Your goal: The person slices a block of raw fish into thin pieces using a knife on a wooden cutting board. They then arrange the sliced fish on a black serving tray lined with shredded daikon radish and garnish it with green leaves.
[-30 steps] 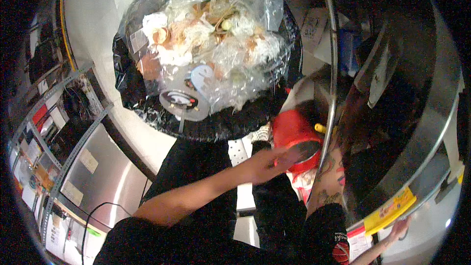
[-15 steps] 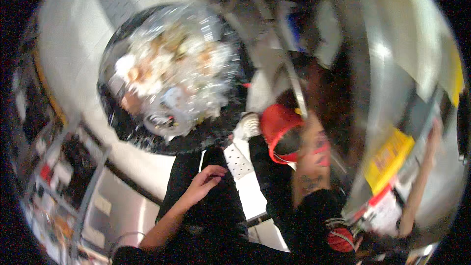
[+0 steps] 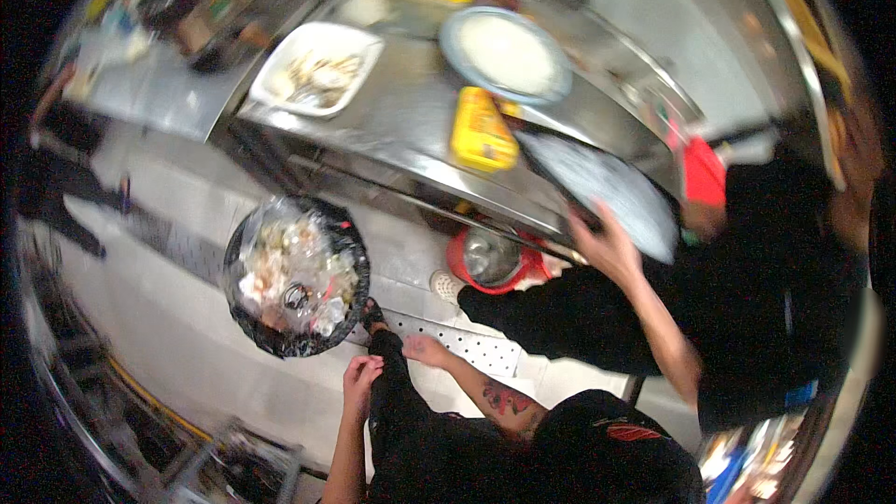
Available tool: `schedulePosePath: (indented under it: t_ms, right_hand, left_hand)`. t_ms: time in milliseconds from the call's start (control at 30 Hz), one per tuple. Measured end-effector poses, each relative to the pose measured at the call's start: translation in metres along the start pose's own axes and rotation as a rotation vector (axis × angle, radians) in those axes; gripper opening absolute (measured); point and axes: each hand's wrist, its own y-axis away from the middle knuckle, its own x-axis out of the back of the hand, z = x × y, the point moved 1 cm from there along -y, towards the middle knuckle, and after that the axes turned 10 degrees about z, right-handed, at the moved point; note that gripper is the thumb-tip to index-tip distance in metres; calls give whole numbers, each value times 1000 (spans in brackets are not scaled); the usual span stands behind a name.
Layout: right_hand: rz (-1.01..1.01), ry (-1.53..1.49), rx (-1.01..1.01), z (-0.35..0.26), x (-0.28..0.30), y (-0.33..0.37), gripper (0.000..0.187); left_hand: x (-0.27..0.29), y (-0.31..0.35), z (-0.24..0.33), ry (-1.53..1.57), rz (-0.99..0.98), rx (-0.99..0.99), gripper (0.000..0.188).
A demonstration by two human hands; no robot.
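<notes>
My left hand hangs over my dark-trousered legs, fingers loosely bent, with nothing seen in it. Beside it, my right hand reaches in from a tattooed forearm; it is somewhat blurred, its fingers loosely extended, and it appears to hold nothing. The two hands are apart. Just beyond them stands a round bin lined with a black bag. Clear plastic and mixed food waste fill it. Neither hand touches the bin.
A steel counter carries a white tub, a blue-rimmed basin, a yellow package and a grey tray. A co-worker's hand is at the tray. Beneath is a red bucket. Another person walks far left.
My view has swung right and up, bringing the counter and co-worker into sight. The bin looks smaller and farther off. My right hand has come away from beside the red bucket toward my left.
</notes>
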Motion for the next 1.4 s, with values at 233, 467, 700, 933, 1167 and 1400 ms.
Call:
schedulePosePath:
  t_ms: [233,467,700,933,1167,1400]
  right_hand:
    - [514,12,308,135,-6,370,43]
    - [1283,-872,-823,274,68,713,34]
    - [1369,-1015,-531,380,281,689,52]
    - [1861,-594,-512,706,589,787,47]
    - [1991,-589,-921,903,798,884,55]
    - [1100,600,-1187,862,782,896,35]
  left_hand:
    - [8,73,-105,-402,-95,155,16]
    - [-236,170,-158,-829,-729,98,19]
    - [-445,205,-246,-1048,-908,42,22]
    - [-651,112,-423,-844,-727,185,19]
    - [-1034,190,-628,-946,-1166,177,21]
    - [-1224,311,-776,-764,-1472,54,77]
